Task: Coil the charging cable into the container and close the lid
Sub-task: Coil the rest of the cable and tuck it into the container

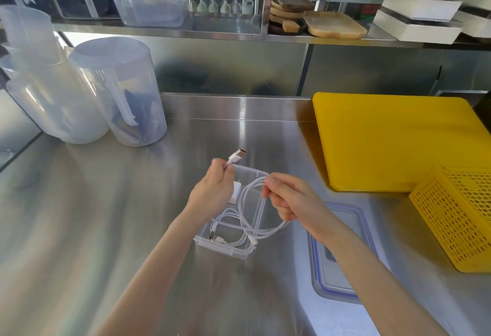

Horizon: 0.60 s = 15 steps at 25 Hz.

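Observation:
A white charging cable [248,200] is held in loops above a clear rectangular container [240,252] on the steel counter. My left hand [212,189] pinches the cable just below its USB plug [237,155], which points up and away. My right hand [288,200] is closed on the gathered loops over the container's right rim. Inside the container lie another coiled white cable [225,232] and a white charger block [235,192]. The container's clear lid with a blue seal [337,277] lies flat on the counter to the right, partly under my right forearm.
A yellow cutting board [393,141] and a yellow perforated basket [457,218] sit at the right. Two clear plastic pitchers [117,91] stand at the back left. A shelf above holds a clear lidded box [148,0], wooden trays and white boxes.

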Each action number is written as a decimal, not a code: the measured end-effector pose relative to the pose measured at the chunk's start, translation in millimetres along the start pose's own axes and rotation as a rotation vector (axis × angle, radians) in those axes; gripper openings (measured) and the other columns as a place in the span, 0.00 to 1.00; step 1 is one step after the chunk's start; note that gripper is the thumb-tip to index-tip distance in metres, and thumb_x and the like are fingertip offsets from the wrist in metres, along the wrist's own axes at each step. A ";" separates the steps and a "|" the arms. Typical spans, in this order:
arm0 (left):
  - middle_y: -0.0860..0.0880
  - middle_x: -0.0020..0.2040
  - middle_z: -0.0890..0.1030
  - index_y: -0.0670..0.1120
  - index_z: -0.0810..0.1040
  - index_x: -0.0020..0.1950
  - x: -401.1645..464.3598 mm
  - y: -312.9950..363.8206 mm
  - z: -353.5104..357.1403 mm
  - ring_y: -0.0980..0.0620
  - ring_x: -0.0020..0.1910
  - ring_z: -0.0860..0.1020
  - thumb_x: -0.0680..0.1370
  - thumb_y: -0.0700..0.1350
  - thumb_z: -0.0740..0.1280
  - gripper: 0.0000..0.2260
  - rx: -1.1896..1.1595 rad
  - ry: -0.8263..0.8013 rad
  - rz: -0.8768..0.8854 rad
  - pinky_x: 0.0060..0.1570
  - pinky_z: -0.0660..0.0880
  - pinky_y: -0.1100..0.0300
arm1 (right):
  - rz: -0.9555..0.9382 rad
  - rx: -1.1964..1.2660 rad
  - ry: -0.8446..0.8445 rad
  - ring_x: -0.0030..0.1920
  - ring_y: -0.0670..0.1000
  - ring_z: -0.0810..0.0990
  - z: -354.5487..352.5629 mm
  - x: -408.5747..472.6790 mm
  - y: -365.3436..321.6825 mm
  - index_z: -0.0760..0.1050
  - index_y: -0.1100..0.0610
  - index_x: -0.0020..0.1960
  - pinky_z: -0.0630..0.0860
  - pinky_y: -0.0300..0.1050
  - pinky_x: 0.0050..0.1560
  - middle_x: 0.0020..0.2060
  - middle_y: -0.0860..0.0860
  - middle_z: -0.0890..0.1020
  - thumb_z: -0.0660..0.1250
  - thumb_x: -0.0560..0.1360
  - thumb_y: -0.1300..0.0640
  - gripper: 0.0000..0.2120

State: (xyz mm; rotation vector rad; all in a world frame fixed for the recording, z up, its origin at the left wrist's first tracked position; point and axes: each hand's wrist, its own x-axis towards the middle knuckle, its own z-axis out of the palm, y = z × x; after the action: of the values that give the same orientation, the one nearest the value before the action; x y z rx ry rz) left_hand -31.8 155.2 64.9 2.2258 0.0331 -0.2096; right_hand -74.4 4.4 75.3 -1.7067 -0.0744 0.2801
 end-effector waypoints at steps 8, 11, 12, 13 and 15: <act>0.52 0.44 0.83 0.54 0.81 0.37 -15.9 -3.5 13.3 0.51 0.49 0.78 0.78 0.62 0.44 0.28 -0.095 -0.228 0.043 0.56 0.69 0.57 | 0.077 0.045 0.173 0.21 0.43 0.59 -1.5 4.4 4.7 0.73 0.55 0.38 0.60 0.33 0.21 0.22 0.47 0.64 0.56 0.79 0.55 0.13; 0.52 0.39 0.80 0.50 0.81 0.36 -20.1 -3.3 16.1 0.51 0.41 0.76 0.78 0.59 0.49 0.25 -0.041 -0.194 0.148 0.51 0.70 0.57 | 0.083 0.053 0.212 0.20 0.43 0.61 -2.5 5.1 4.6 0.71 0.52 0.47 0.61 0.32 0.20 0.19 0.44 0.67 0.59 0.78 0.56 0.03; 0.52 0.36 0.78 0.50 0.79 0.34 -21.5 -4.1 16.0 0.51 0.38 0.74 0.79 0.57 0.51 0.23 -0.076 -0.203 0.178 0.48 0.70 0.58 | 0.075 0.079 0.204 0.20 0.43 0.61 -3.6 5.1 4.4 0.70 0.52 0.48 0.61 0.32 0.20 0.19 0.44 0.67 0.59 0.77 0.56 0.02; 0.51 0.35 0.77 0.51 0.77 0.31 -22.4 -5.2 16.0 0.51 0.37 0.73 0.79 0.56 0.53 0.22 -0.138 -0.218 0.202 0.46 0.70 0.60 | 0.065 0.116 0.186 0.20 0.43 0.61 -4.8 4.9 4.0 0.70 0.52 0.47 0.60 0.32 0.20 0.19 0.44 0.66 0.60 0.77 0.56 0.02; 0.50 0.32 0.74 0.51 0.74 0.29 -22.7 -7.1 17.4 0.50 0.35 0.70 0.79 0.54 0.54 0.21 -0.239 -0.238 0.225 0.39 0.67 0.67 | 0.046 0.224 0.138 0.21 0.42 0.59 -7.5 4.4 3.3 0.71 0.53 0.44 0.58 0.32 0.20 0.21 0.44 0.65 0.60 0.77 0.55 0.05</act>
State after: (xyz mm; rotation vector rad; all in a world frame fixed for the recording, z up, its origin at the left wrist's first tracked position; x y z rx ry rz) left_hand -57.2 147.1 52.6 1.9359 -0.3050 -0.3265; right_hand -68.8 -2.5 72.4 -1.5022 0.0952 0.1962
